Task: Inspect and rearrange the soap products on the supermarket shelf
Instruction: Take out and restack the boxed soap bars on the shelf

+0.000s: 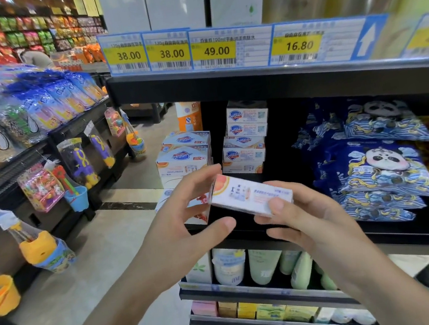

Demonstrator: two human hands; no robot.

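Fingers (275, 204) of the right hand (307, 221) are pinching the near end of a small white cardboard soap box with a grapefruit print (251, 194); the left hand (184, 213), fingers spread, is cradling its far end. The box is being held in the air before the front edge of the black metal shelf (245, 233), below two stacks of matching white soap boxes (243, 141) near its left end. Judged best practice: turning it slowly, label upward, before aligning it with the stacks.
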